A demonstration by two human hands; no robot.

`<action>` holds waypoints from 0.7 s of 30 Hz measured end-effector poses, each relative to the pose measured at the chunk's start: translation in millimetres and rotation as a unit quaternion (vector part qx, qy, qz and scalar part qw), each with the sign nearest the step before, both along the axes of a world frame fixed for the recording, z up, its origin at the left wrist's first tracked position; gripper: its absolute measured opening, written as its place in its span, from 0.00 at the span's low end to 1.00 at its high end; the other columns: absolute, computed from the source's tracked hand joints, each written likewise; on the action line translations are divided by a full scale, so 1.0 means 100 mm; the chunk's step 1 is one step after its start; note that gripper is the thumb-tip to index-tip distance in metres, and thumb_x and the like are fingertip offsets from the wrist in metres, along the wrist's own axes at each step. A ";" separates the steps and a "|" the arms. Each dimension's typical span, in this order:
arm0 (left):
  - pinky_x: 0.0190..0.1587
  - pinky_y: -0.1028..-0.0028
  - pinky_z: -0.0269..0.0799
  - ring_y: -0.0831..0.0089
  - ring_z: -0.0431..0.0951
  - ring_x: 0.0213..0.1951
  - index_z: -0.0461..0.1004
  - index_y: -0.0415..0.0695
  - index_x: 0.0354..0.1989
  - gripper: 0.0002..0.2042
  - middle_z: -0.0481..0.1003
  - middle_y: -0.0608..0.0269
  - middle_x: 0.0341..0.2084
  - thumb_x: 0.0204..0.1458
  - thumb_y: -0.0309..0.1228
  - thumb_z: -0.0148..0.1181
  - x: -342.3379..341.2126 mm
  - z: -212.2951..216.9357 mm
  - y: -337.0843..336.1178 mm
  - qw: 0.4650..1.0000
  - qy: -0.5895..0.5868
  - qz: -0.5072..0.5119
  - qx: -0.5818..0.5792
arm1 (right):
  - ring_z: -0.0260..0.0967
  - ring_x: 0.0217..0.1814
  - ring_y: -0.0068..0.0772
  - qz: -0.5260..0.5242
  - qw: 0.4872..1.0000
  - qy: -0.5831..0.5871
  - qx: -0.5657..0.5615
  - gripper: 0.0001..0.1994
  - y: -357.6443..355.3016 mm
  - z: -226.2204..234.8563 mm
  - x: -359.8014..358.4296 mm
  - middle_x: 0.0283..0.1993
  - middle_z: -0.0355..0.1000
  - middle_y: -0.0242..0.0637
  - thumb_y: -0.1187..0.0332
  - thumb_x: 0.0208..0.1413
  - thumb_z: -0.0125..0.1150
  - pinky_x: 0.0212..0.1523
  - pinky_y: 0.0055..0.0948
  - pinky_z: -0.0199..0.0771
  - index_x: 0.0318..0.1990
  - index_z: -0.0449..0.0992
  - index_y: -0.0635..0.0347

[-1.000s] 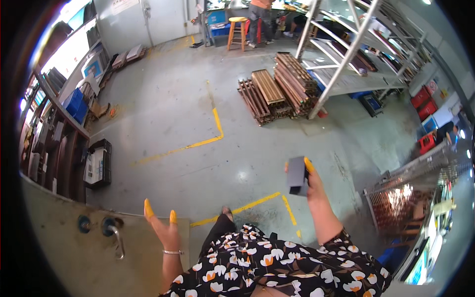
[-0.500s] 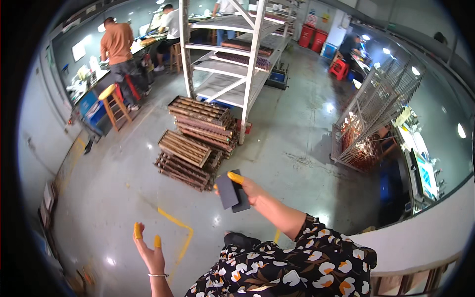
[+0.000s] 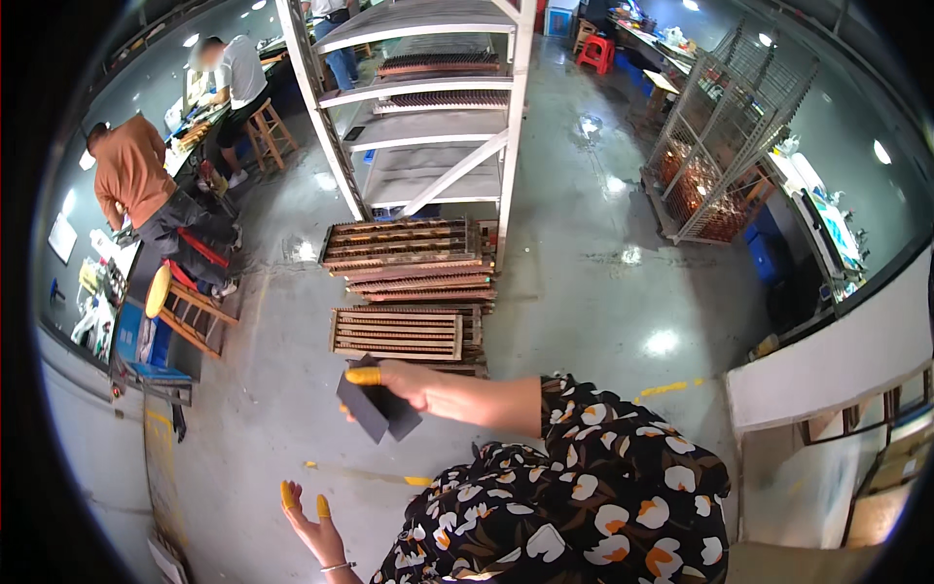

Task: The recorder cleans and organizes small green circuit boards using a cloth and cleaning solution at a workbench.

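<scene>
My right hand (image 3: 397, 381) is closed on dark flat rectangular pieces (image 3: 366, 413), at least two of them, overlapping and fanned apart. The thumb, in a yellow finger cot (image 3: 363, 376), presses on the upper piece; the other fingers are mostly hidden behind. At the lower left, my left hand (image 3: 313, 530) is raised with nothing in it, thumb and fingers apart. Yellow finger cots cover its tips, and a bracelet (image 3: 339, 566) circles the wrist. Just beyond my right hand lie stacked slatted wooden frames (image 3: 397, 333) on the floor.
A white metal shelf unit (image 3: 418, 127) stands behind the stacks (image 3: 399, 243). At left, a person in an orange top (image 3: 133, 170) bends over a bench beside a wooden stool (image 3: 185, 311). On the right are a wire-mesh cart (image 3: 705, 165) and a red stool (image 3: 595, 54).
The view has turned, and the shelf and stacks appear straighter ahead. My right hand and its dark pieces are farther left in the picture. My left hand stays apart and sits lower.
</scene>
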State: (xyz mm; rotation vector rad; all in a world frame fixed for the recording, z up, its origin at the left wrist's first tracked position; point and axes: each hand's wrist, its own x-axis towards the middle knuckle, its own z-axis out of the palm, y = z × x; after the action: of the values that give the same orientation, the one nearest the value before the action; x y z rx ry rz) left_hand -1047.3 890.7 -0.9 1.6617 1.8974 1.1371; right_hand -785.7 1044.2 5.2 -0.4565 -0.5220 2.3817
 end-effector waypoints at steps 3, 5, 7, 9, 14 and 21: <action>0.53 0.65 0.56 0.62 0.64 0.50 0.54 0.39 0.56 0.28 0.62 0.53 0.48 0.45 0.25 0.55 -0.90 -0.09 0.52 1.000 0.017 -0.019 -0.002 | 0.72 0.35 0.40 -0.009 0.999 -0.030 -0.034 0.17 0.31 -0.06 -0.84 0.36 0.70 0.45 0.58 0.51 0.54 0.35 0.31 0.74 0.39 0.67 0.64; 0.53 0.66 0.57 0.62 0.65 0.49 0.55 0.38 0.56 0.29 0.62 0.53 0.47 0.43 0.24 0.56 -1.47 -0.19 0.90 1.000 0.028 -0.010 0.008 | 0.72 0.35 0.40 -0.056 0.998 -0.021 -0.037 0.17 0.43 -0.03 -1.31 0.36 0.71 0.45 0.59 0.52 0.53 0.36 0.33 0.74 0.39 0.67 0.65; 0.52 0.67 0.57 0.62 0.65 0.47 0.55 0.37 0.55 0.30 0.63 0.53 0.46 0.39 0.23 0.58 -1.97 -0.17 1.35 0.994 0.029 -0.101 0.030 | 0.71 0.40 0.39 -0.088 0.992 -0.002 -0.093 0.19 0.64 -0.24 -1.73 0.40 0.69 0.46 0.56 0.50 0.54 0.40 0.33 0.73 0.41 0.66 0.63; 0.51 0.67 0.59 0.61 0.66 0.46 0.56 0.36 0.53 0.31 0.64 0.52 0.44 0.36 0.23 0.61 -2.29 -0.01 1.81 0.985 0.044 -0.157 0.050 | 0.67 0.46 0.42 -0.103 0.989 0.082 -0.074 0.25 0.89 -0.68 -1.97 0.46 0.65 0.50 0.55 0.50 0.54 0.48 0.40 0.68 0.48 0.62 0.68; 0.48 0.67 0.62 0.59 0.67 0.44 0.57 0.36 0.52 0.31 0.66 0.52 0.41 0.36 0.26 0.62 -3.09 0.15 2.69 0.974 0.021 -0.214 0.072 | 0.68 0.44 0.43 -0.167 0.972 0.001 -0.164 0.23 1.40 -0.36 -2.87 0.44 0.68 0.49 0.57 0.50 0.54 0.44 0.40 0.71 0.46 0.65 0.67; 0.46 0.67 0.64 0.56 0.67 0.44 0.57 0.37 0.51 0.32 0.67 0.52 0.41 0.36 0.29 0.64 -3.59 0.11 4.12 0.944 -0.032 -0.315 0.091 | 0.69 0.44 0.41 -0.198 0.974 -0.062 -0.094 0.21 2.74 -0.30 -3.68 0.44 0.68 0.47 0.57 0.51 0.51 0.42 0.36 0.71 0.46 0.66 0.66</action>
State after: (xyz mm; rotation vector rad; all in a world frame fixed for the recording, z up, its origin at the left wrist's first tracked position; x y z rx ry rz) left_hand -1406.7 1303.1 10.1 2.0835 1.0972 1.0834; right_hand -1154.2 1318.4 -24.4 -0.7271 -0.2301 2.0313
